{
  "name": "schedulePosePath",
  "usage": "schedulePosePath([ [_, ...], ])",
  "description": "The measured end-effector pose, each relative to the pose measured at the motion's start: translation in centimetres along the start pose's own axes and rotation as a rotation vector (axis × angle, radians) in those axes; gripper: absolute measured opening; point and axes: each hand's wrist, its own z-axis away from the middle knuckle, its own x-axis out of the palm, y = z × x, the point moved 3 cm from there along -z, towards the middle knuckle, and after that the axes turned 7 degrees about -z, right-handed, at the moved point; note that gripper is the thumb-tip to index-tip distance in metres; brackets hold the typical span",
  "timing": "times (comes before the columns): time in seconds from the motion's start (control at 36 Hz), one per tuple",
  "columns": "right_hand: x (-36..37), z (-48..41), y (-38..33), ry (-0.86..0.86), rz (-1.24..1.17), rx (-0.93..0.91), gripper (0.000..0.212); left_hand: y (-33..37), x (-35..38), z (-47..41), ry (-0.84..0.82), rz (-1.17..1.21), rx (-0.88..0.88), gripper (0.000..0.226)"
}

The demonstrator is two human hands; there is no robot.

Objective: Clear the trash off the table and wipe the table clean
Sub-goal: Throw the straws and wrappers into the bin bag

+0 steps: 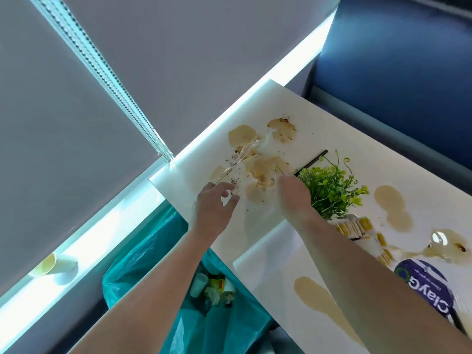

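One white table [319, 116], its far corner against the window ledge.

Spills, tan-brown:
- a cluster of overlapping patches [265, 169] at the far corner, too merged to count, with dark specks [233, 178] scattered through it
- a double puddle [394, 208] to the right of the plant
- a puddle with a glint [449, 245] at the right edge
- a long puddle [316, 300] near the front edge

Trash on the table: one crumpled strip of clear film [245, 152] lying across the far cluster, and one black straw [315, 159] running under the plant's leaves.

One green plant [329, 190]. A bunch of yellow-and-white packets [357, 227] sits beside it, blurred and not countable.

One dark blue pack [429, 284] with white letters upside down from here: "Clay", then perhaps a G.

Left hand [214, 208]: thumb and fingers apart, loosely bent, nothing between them, just by the near end of the film.

Right hand [293, 195]: fingers curled down onto the stained patch, with the tips hidden. Cannot tell if it grips anything.

One teal bin bag [158, 241] below the table's left edge, rubbish inside.

Two paper cups [48, 264] [67, 267] on the ledge.

One blue bench [396, 60] beyond the table.
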Motion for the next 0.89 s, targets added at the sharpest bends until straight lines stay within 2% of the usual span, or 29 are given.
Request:
schedulePosePath([
  [0.19,0.4,-1.8,0.7,-0.155,0.123,0.01,0.03,0.5,1.4,-1.7,-0.048,-0.029,0.0,0.025],
  [0.47,1.2,-2.8,1.4,-0.179,0.122,-0.026,0.033,0.5,2.6,-2.8,-0.06,-0.01,-0.011,0.023],
  [0.61,1.6,-2.7,2.0,-0.133,0.092,-0.068,0.034,0.9,2.8,-2.9,-0.062,-0.022,-0.013,0.023],
  [0.75,1.3,-2.5,2.0,0.004,-0.114,-0.122,0.043,1.3,2.8,-3.0,-0.055,-0.031,0.002,0.024],
  [0.89,1.1,-1.5,1.3,0.13,-0.5,-0.023,0.018,2.2,2.4,-3.0,-0.052,-0.008,-0.008,0.024],
])
